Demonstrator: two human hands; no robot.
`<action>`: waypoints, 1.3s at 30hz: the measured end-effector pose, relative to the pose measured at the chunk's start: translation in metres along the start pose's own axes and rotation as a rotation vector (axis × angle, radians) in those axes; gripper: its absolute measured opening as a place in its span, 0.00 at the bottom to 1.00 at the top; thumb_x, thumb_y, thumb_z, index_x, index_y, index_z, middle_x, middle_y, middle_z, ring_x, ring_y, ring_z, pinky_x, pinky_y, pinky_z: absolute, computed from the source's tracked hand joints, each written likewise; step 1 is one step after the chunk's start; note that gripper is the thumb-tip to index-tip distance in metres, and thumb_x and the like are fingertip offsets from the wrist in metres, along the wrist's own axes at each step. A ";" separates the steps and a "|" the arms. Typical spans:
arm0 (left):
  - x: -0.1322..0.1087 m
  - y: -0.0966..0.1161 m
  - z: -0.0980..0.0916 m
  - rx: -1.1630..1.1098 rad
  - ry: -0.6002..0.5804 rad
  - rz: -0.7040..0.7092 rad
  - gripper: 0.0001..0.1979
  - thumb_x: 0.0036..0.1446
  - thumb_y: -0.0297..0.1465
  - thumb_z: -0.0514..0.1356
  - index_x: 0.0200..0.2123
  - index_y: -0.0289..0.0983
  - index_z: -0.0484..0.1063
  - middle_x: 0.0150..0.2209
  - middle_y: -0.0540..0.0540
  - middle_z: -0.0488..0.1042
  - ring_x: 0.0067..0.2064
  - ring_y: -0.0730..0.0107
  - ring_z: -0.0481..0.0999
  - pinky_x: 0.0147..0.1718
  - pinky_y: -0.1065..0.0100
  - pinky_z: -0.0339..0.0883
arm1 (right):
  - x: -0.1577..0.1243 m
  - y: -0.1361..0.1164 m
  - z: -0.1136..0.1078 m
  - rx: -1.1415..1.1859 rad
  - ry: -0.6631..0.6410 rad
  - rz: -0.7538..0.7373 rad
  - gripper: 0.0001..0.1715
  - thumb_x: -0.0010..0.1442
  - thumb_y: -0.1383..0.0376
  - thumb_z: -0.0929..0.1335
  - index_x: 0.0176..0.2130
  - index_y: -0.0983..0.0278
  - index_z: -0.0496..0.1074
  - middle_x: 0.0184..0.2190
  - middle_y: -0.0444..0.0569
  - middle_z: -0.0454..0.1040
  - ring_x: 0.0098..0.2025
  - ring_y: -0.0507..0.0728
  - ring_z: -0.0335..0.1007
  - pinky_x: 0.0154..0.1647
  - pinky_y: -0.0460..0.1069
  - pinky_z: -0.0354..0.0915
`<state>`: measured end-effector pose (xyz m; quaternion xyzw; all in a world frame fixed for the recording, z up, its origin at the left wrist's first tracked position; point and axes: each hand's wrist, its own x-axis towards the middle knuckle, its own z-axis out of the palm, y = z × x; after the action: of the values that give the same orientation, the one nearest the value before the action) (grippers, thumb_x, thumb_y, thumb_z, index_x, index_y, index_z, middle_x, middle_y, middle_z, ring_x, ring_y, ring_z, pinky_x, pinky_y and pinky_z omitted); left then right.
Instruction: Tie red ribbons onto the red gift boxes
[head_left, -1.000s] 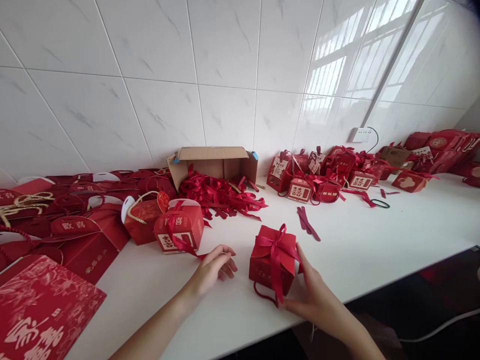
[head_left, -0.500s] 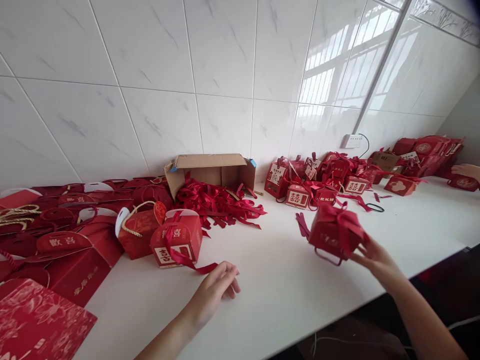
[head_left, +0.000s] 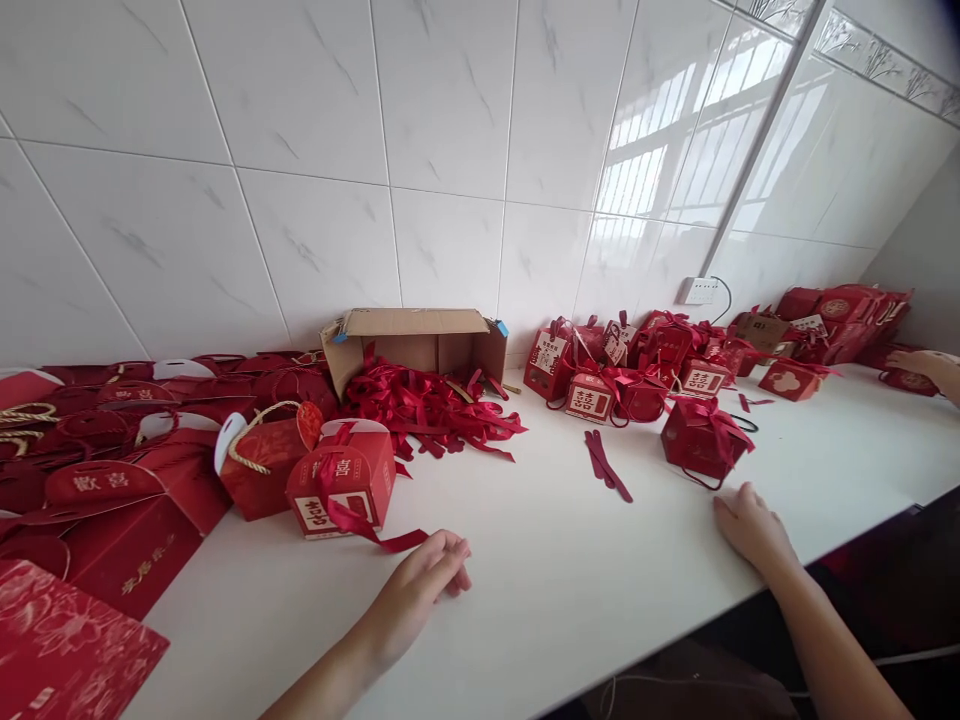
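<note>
The red gift box (head_left: pixel 699 442) with a ribbon bow and a dark handle cord stands on the white table, just beyond my right hand (head_left: pixel 752 527). That hand rests on the tabletop with its fingers curled in, apart from the box and holding nothing I can see. My left hand (head_left: pixel 436 578) lies on its side on the table, fingers loosely bent together. Close to its knuckles is the loose end of a red ribbon (head_left: pixel 394 543); whether they touch, I cannot tell. The ribbon hangs from a red box with a white label (head_left: pixel 381 465).
Several folded red gift boxes (head_left: pixel 142 530) are heaped at the left. A cardboard box (head_left: pixel 416 322) spills red ribbons (head_left: pixel 442 410) at the back. Finished-looking boxes (head_left: pixel 589 397) cluster right of it. Dark red strips (head_left: pixel 606 465) lie mid-table. Another person's hand (head_left: pixel 926 370) is at far right.
My right hand has set the red gift box down on the table, further back and right, and let go of it. My left hand has stayed nearly still.
</note>
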<state>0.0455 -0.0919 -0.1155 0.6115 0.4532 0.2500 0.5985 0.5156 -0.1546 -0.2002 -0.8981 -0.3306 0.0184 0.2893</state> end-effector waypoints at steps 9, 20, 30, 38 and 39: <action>0.000 -0.005 0.004 0.159 0.206 0.200 0.12 0.56 0.42 0.58 0.41 0.43 0.65 0.32 0.48 0.71 0.36 0.61 0.69 0.38 0.62 0.60 | -0.059 -0.013 0.020 -0.185 -0.053 -0.125 0.34 0.58 0.52 0.57 0.56 0.69 0.64 0.61 0.68 0.56 0.66 0.77 0.42 0.59 0.74 0.44; 0.014 0.010 -0.069 0.728 1.144 0.775 0.28 0.50 0.35 0.64 0.52 0.36 0.58 0.55 0.33 0.58 0.60 0.44 0.56 0.59 0.45 0.48 | -0.213 -0.148 0.027 0.039 -0.791 -0.724 0.42 0.60 0.47 0.60 0.67 0.58 0.47 0.69 0.50 0.30 0.68 0.73 0.14 0.61 0.75 0.19; 0.025 -0.003 -0.081 0.463 0.827 0.579 0.43 0.43 0.37 0.68 0.58 0.38 0.48 0.58 0.34 0.56 0.61 0.46 0.58 0.58 0.48 0.55 | -0.170 -0.306 0.014 0.582 -0.882 -0.570 0.28 0.62 0.53 0.61 0.57 0.61 0.65 0.62 0.53 0.61 0.62 0.62 0.56 0.60 0.57 0.56; 0.002 -0.001 -0.040 0.140 0.111 0.633 0.40 0.49 0.29 0.66 0.57 0.47 0.43 0.61 0.38 0.49 0.64 0.54 0.53 0.62 0.50 0.49 | -0.174 -0.262 0.021 0.874 -0.803 -0.269 0.23 0.61 0.47 0.60 0.34 0.63 0.69 0.31 0.47 0.71 0.33 0.55 0.64 0.35 0.50 0.60; 0.001 -0.002 -0.036 0.120 0.080 0.651 0.39 0.49 0.28 0.66 0.56 0.48 0.43 0.61 0.39 0.48 0.64 0.54 0.53 0.62 0.50 0.50 | -0.176 -0.251 0.020 0.942 -0.801 -0.254 0.22 0.61 0.48 0.62 0.33 0.63 0.70 0.29 0.46 0.69 0.31 0.54 0.63 0.34 0.49 0.59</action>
<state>0.0146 -0.0730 -0.1119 0.7479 0.2709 0.4249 0.4320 0.2269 -0.0970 -0.1109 -0.5515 -0.4738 0.4624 0.5075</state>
